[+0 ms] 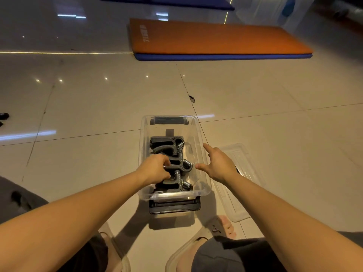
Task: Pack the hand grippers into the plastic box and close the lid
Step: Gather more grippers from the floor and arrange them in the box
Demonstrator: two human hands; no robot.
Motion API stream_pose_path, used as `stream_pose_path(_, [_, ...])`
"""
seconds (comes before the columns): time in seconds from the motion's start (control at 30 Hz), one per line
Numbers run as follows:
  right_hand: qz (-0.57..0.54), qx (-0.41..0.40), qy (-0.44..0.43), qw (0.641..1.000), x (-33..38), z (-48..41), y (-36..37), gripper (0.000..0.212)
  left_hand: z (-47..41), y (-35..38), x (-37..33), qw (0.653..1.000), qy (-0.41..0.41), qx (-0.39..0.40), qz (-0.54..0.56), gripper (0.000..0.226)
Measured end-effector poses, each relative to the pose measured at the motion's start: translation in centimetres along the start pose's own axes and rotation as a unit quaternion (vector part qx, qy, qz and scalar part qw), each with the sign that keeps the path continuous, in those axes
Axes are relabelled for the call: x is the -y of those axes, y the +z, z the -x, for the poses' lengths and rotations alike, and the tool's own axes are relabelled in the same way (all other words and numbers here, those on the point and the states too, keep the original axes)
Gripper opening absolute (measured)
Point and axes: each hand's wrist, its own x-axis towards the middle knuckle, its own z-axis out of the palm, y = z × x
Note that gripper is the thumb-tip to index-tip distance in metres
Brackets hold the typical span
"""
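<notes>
Two hands are at the box (141,146), and we take them from the left. Our left hand (157,169) reaches in over the left wall, its fingers curled round a handle of the middle gripper (179,166), which sits low inside the box. We count three grippers (167,143) in there, dark with steel springs, laid in a row from the far end to the near end. We see none on the floor (98,107) around the box. So we judge the packing nearly done: this one only needs settling and letting go.

Further right, our right hand (218,163) hovers over the right wall, fingers spread and fairly straight, holding nothing. Whether it touches the rim we cannot tell.

Right of that, the lid (245,163) lies flat on the floor just beside the box, off it entirely. That is what is left, as we reckon it: lift the lid, seat it on the rim, press it down, and probably snap the black latch (174,206) at the near end, along with its twin at the far end.
</notes>
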Motion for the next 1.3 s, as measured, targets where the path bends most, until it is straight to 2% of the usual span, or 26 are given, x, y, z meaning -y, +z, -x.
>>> stream_pose_path(0.13, [-0.014,-0.037,-0.044,0.998,4.9,1.6,-0.9,0.079,2.4,-5.4,-0.2,0.998,0.007,-0.044,0.051,0.046])
stream_pose_path(0.23, [-0.028,-0.055,-0.081,0.995,10.5,1.7,-2.1,0.07,5.4,-10.9,1.0,0.996,0.001,-0.074,0.044,0.042])
stream_pose_path(0.33, [-0.09,-0.07,-0.123,0.986,18.1,1.9,-3.3,0.062,9.1,-17.5,3.4,0.996,-0.03,-0.086,-0.006,0.039])
stream_pose_path(0.5, [-0.152,-0.099,-0.197,0.963,32.0,3.4,-3.7,0.058,15.2,-26.1,8.4,0.989,-0.085,-0.121,-0.013,0.039])
stream_pose_path(0.63, [-0.145,-0.097,-0.24,0.955,41.1,3.6,-1.9,0.059,20.3,-31.5,16.1,0.978,-0.129,-0.16,-0.023,0.037])
stream_pose_path(0.77, [-0.131,-0.061,-0.286,0.947,51.0,3.2,1.4,0.058,25.3,-36.8,25.5,0.969,-0.165,-0.186,-0.002,0.031])
stream_pose_path(0.93, [-0.107,-0.026,-0.318,0.942,63.1,2.7,6.2,0.056,30.4,-43.3,37.0,0.962,-0.205,-0.182,-0.003,0.028])
stream_pose_path(1.07, [-0.096,-0.006,-0.302,0.949,68.7,-0.2,10.2,0.055,30.4,-47.6,43.2,0.959,-0.218,-0.18,-0.035,0.022])
stream_pose_path(1.3, [-0.072,0.001,-0.277,0.958,73.8,-8.8,18.2,0.05,23.4,-50.8,54.2,0.957,-0.213,-0.185,-0.065,0.033])
